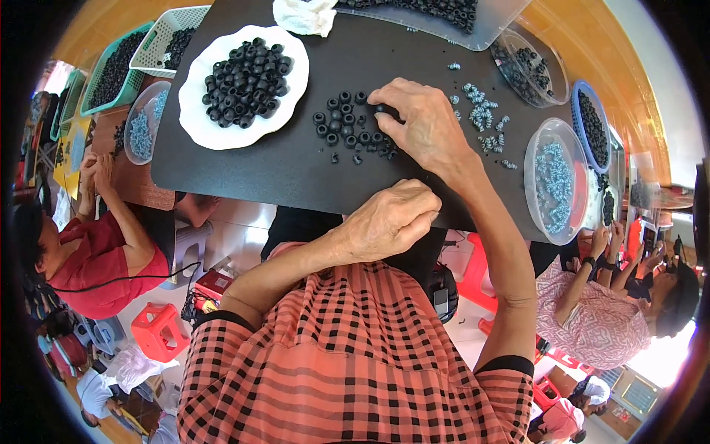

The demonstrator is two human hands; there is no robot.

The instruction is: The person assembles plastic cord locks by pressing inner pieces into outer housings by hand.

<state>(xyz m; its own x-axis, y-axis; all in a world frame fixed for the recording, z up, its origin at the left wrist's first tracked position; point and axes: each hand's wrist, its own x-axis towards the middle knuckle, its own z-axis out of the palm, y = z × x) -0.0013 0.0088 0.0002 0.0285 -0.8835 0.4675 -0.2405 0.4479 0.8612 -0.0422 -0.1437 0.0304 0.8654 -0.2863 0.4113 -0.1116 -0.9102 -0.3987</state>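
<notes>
Matt, plastic-looking black rings [336,115] lie on the smooth table [251,174], a glossy plate [198,122] near its left edge, a clear plastic tub [580,181] by its right.

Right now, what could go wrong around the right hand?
The right hand is close among loose black pieces, so a careless sweep might scatter them across the table.

Loose blue coils lie just to the right of that hand; a brush sideways could mix the two kinds.

The clear tub stands at the table's edge beside the right forearm; a bump might tip it.
</notes>
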